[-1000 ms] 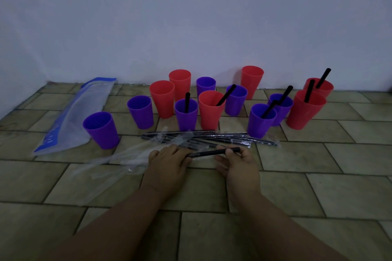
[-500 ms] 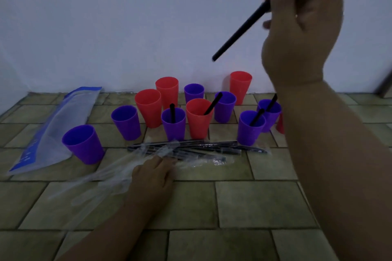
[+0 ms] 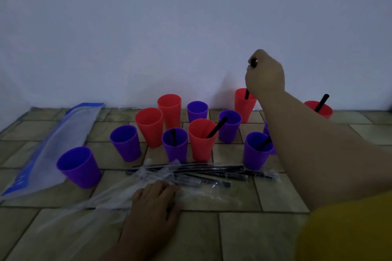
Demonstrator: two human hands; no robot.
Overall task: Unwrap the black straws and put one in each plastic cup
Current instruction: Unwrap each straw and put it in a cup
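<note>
The right hand is raised over the back row of cups, its fingers curled round the upper part of a bare black plastic straw. The straw stands nearly upright, and its lower end is inside the tall red plastic cup nearest the wall. The hand hides the middle of the straw.

The left hand lies low and well apart from the right, fingers relaxed and spread flat on the crumpled clear plastic wrappers on the tiled floor. Just beyond its fingertips lies a loose bundle of black straws in clear wrapping, stretched sideways in front of the cups.

Other cups already carry a straw:
- a small purple cup
- a red cup in the middle, straw leaning right
- a purple cup beside the right forearm
- a red cup at far right

Cups showing no straw:
- the purple cup nearest the left
- a second purple cup
- two red cups close together
- a purple cup at the back
- a purple cup behind the leaning straw

One more purple cup is mostly hidden by the right forearm. A blue-edged clear plastic bag lies flat at the left. A yellow sleeve shows at lower right.
</note>
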